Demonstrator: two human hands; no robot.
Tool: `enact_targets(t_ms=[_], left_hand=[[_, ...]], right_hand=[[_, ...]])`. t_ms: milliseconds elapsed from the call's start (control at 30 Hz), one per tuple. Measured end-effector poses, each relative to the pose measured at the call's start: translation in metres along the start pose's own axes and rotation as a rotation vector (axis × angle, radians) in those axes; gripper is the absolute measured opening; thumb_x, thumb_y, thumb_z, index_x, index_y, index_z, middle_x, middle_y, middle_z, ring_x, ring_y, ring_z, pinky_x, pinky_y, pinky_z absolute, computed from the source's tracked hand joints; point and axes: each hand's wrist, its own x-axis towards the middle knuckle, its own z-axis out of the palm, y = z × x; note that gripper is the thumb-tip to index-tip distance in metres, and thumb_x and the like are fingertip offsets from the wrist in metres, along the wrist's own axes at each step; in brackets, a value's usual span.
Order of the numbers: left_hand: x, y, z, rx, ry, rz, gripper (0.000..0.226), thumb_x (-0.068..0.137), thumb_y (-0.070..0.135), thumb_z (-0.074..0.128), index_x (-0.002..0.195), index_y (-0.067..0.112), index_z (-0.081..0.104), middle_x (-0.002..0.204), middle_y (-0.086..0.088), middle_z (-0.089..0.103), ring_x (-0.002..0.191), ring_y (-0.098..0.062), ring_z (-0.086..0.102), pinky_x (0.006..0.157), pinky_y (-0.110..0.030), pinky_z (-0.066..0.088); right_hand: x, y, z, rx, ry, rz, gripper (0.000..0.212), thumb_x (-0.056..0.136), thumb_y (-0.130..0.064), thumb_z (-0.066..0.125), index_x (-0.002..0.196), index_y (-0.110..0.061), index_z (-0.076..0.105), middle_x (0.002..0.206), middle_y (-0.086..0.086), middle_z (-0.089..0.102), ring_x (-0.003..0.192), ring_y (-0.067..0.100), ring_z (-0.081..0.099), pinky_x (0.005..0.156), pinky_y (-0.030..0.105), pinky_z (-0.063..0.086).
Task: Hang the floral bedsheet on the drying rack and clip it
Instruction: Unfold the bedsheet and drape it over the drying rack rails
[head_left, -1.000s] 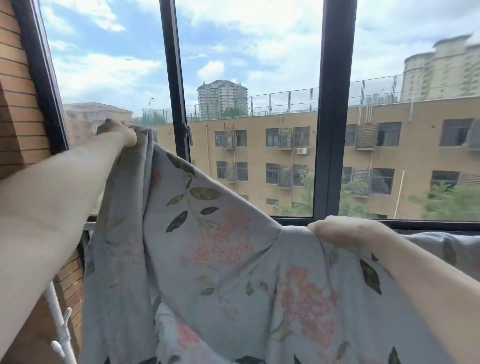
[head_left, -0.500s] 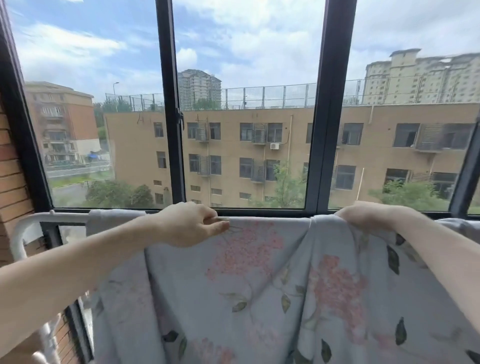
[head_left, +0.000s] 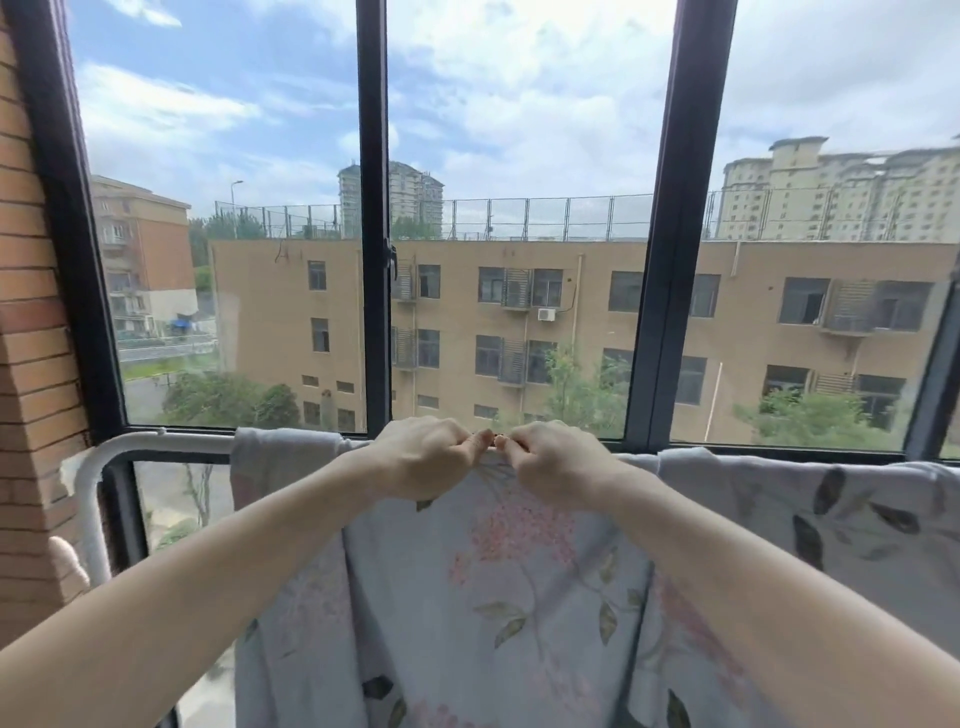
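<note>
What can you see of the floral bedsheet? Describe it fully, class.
The floral bedsheet is thin pale grey-blue cloth printed with pink blossoms and dark green leaves. It hangs draped over the white drying rack before the window, creased in folds. The left hand and right hand pinch its top edge, fingertips nearly meeting.

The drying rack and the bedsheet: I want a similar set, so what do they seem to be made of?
Drying rack: looks like metal tube with a smooth white coating, judging by the even round bar and its bent corner; plastic cannot be ruled out. Floral bedsheet: thin, matte woven fabric, likely cotton or a blend, since it folds softly over the bar where the left hand and right hand pinch it.
</note>
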Motion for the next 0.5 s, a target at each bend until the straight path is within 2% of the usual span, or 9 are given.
enact_targets(t_ms=[67,133,200,267,367,434,500], left_hand=[[-0.004,-0.006,-0.002,-0.019,0.022,-0.009,0.066,0.107,0.06,0.021,0.088,0.019,0.068,0.069,0.0,0.071,0.07,-0.015,0.062,0.065,-0.033,0.04],[-0.011,-0.017,-0.002,-0.022,0.079,-0.022,0.064,0.108,0.058,0.024,0.079,0.018,0.067,0.066,0.004,0.068,0.071,-0.016,0.063,0.067,-0.034,0.042],[-0.025,-0.036,-0.001,0.0,0.156,-0.042,0.058,0.107,0.055,0.028,0.071,0.021,0.059,0.067,0.008,0.062,0.072,-0.016,0.06,0.066,-0.034,0.04],[-0.041,-0.059,0.004,0.029,0.241,-0.039,0.05,0.106,0.055,0.031,0.071,0.025,0.049,0.072,0.01,0.059,0.075,-0.017,0.057,0.07,-0.036,0.041],[-0.063,-0.085,0.011,0.108,0.337,-0.026,0.038,0.103,0.059,0.029,0.081,0.033,0.045,0.084,0.017,0.055,0.086,-0.013,0.052,0.089,-0.037,0.043],[-0.075,-0.095,0.011,0.146,0.383,-0.048,0.033,0.1,0.057,0.029,0.092,0.035,0.051,0.092,0.019,0.056,0.097,-0.013,0.053,0.098,-0.036,0.041],[-0.088,-0.105,0.012,0.138,0.442,-0.083,0.031,0.095,0.049,0.035,0.109,0.035,0.058,0.109,0.016,0.062,0.112,-0.016,0.055,0.103,-0.038,0.04]], right_hand=[[0.001,-0.002,0.01,-0.086,0.065,0.02,0.054,0.106,-0.048,0.033,0.059,-0.025,0.044,0.065,-0.007,0.051,0.068,0.024,0.052,0.066,0.037,0.036],[0.002,-0.003,0.013,-0.082,0.096,0.015,0.059,0.106,-0.052,0.031,0.057,-0.023,0.045,0.063,-0.005,0.053,0.065,0.023,0.053,0.064,0.038,0.038],[0.006,-0.001,0.012,-0.079,0.09,0.016,0.063,0.105,-0.056,0.03,0.056,-0.02,0.045,0.062,-0.003,0.055,0.061,0.021,0.053,0.064,0.038,0.042],[0.008,0.003,0.012,-0.073,0.091,0.015,0.067,0.105,-0.06,0.029,0.054,-0.017,0.043,0.06,-0.001,0.055,0.058,0.021,0.053,0.064,0.038,0.043],[0.009,0.007,0.015,-0.085,0.112,0.002,0.07,0.103,-0.064,0.028,0.054,-0.016,0.04,0.055,0.0,0.054,0.052,0.02,0.052,0.058,0.035,0.042],[0.01,0.01,0.017,-0.104,0.127,-0.006,0.071,0.102,-0.067,0.026,0.054,-0.016,0.039,0.053,0.0,0.055,0.051,0.021,0.053,0.058,0.035,0.045],[0.011,0.012,0.018,-0.117,0.134,-0.003,0.072,0.1,-0.07,0.024,0.055,-0.016,0.04,0.054,0.0,0.058,0.053,0.022,0.057,0.062,0.036,0.049]])
